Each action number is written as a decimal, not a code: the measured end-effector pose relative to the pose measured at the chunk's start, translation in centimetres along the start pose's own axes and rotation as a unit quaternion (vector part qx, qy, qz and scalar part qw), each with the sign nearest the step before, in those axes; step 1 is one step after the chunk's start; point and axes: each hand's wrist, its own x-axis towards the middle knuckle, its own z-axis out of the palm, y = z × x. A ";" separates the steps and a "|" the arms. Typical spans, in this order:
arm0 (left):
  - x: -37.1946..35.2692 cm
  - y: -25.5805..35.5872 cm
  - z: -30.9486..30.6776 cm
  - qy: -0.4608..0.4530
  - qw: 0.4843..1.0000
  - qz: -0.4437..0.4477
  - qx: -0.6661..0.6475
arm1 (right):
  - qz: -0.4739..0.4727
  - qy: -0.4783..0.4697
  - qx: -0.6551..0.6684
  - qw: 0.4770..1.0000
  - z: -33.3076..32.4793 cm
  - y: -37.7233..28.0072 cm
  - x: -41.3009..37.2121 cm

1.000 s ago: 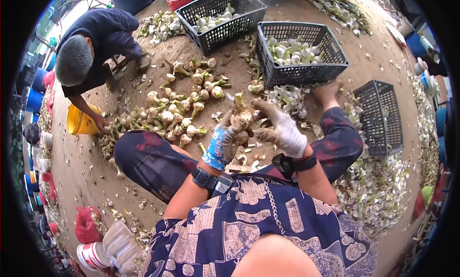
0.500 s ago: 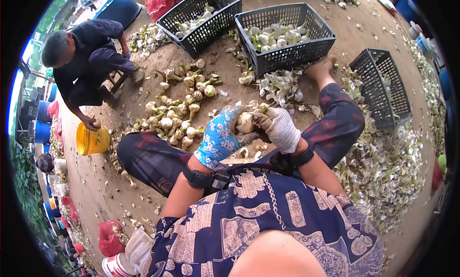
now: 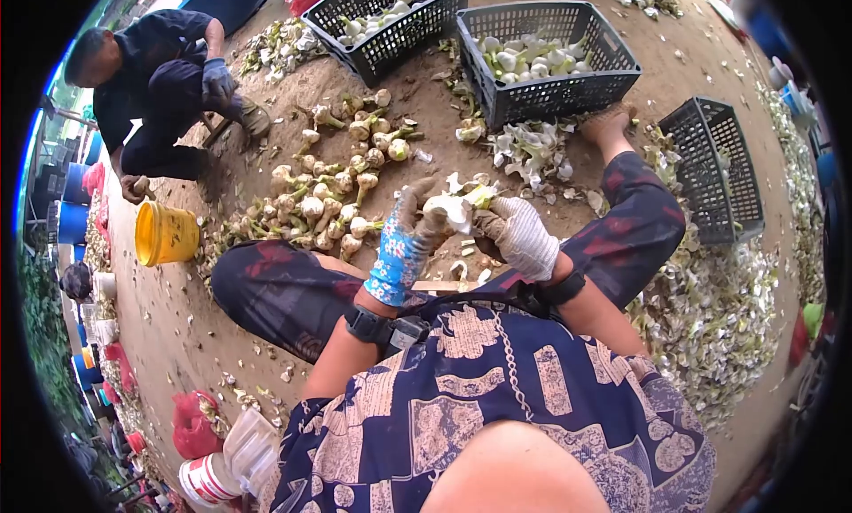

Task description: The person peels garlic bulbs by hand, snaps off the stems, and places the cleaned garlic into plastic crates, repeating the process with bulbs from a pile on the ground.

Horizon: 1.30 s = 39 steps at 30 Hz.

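Between my hands is a garlic bulb [image 3: 455,213], with bright white skin and a short greenish stalk pointing right. My left hand [image 3: 404,245], in a blue flowered glove with soiled fingers, is closed round the bulb's left side. From the right, my right hand [image 3: 522,238], in a pale knit glove with dirty fingertips, pinches the stalk end or loose skin there; its fingertips are partly hidden. Left of my hands lies a pile of unpeeled garlic bulbs [image 3: 330,193] with cut stalks. Below the hands, small scraps lie near a wooden edge [image 3: 435,286].
Ahead stand a black crate [image 3: 550,100] and a second crate [image 3: 377,43], both holding white garlic. A third crate [image 3: 714,171] stands right. Peeled skins [image 3: 710,335] cover the ground there. At left, a person [image 3: 155,96] crouches by a yellow bucket [image 3: 166,233].
The bulb shows clean white skin where it looked brownish before. My left hand has turned and its fingers point up more. The crouching person's near hand has drawn back from over the bucket.
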 end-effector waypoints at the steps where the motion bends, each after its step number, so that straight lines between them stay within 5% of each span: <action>1: -0.1 1.1 -0.8 -0.085 0.983 -0.097 -0.129 | 0.057 -0.038 0.122 0.990 -0.1 -1.1 -0.3; 3: -0.8 -0.3 -1.4 -0.176 0.861 -0.258 -0.402 | 0.071 -0.098 0.379 0.918 0.3 0.1 -0.3; 4: -0.7 -1.4 -1.0 -0.222 0.747 -0.294 -0.554 | 0.097 -0.152 0.495 0.850 0.4 0.0 -0.5; 6: -1.1 -1.2 -0.4 -0.082 0.877 -0.260 -0.396 | 0.089 -0.167 0.497 0.847 0.4 0.3 -0.1; 7: -0.8 0.2 0.0 -0.041 0.970 -0.071 -0.227 | 0.090 -0.124 0.424 0.893 0.2 0.2 0.0; 9: -0.6 -1.9 -0.9 0.003 0.996 -0.002 -0.093 | 0.115 -0.047 0.195 0.973 0.1 -1.6 -0.1; 10: -0.5 -1.6 -1.1 0.013 0.997 0.074 0.033 | 0.007 -0.011 0.006 1.000 1.3 -0.9 0.4; 12: 0.1 -0.3 -0.5 -0.014 0.979 0.150 0.135 | -0.205 -0.011 -0.236 0.950 2.1 1.8 1.4; 13: 0.5 0.3 -0.5 0.004 0.983 0.119 0.143 | -0.111 -0.074 -0.216 0.967 1.5 -0.2 0.9; 14: 0.9 -2.1 -0.8 0.000 0.996 0.084 0.035 | 0.100 -0.103 0.044 0.989 0.7 -2.0 0.7; 16: 0.2 -1.3 -1.5 -0.049 0.938 -0.143 -0.312 | -0.145 -0.069 -0.014 0.987 0.1 -1.9 0.4; 17: 0.0 -0.9 -1.6 -0.024 0.941 -0.147 -0.304 | 0.027 -0.088 0.307 0.947 -0.9 -3.9 -1.3; 18: 0.0 -1.0 -1.8 -0.022 0.941 -0.147 -0.304 | 0.028 -0.089 0.307 0.947 -2.0 -2.9 -1.4; 20: -0.2 -1.4 -2.3 0.062 0.932 -0.163 -0.318 | -0.126 -0.205 0.535 0.810 -5.6 -0.2 -1.5; 21: -0.2 -2.3 -3.6 -0.005 0.928 -0.159 -0.337 | -0.028 -0.157 0.173 0.972 -5.4 -1.3 -0.5; 22: 0.3 -1.9 -3.4 -0.007 0.929 -0.158 -0.336 | 0.074 -0.079 -0.217 0.970 -5.2 -2.5 0.7; 23: 0.8 -1.4 -2.9 0.014 0.993 0.006 -0.120 | 0.108 -0.066 -0.633 0.764 -4.7 0.8 2.2; 24: 1.0 -0.8 -2.4 0.034 0.979 0.170 0.104 | 0.055 -0.005 -0.646 0.761 -3.7 1.4 1.8; 26: 0.9 0.3 -1.9 0.040 0.982 0.162 0.093 | -0.019 0.033 -0.405 0.913 -2.1 0.4 1.5; 28: 0.6 1.3 -2.1 -0.010 0.929 0.233 0.287 | -0.069 0.042 -0.359 0.930 0.3 0.2 1.8; 33: 1.1 2.7 -2.3 -0.118 0.821 0.321 0.457 | -0.053 0.018 -0.451 0.891 2.6 1.2 2.7; 39: 0.5 3.4 -2.4 -0.251 0.772 0.282 0.511 | 0.031 -0.121 -0.489 0.863 3.2 0.2 2.3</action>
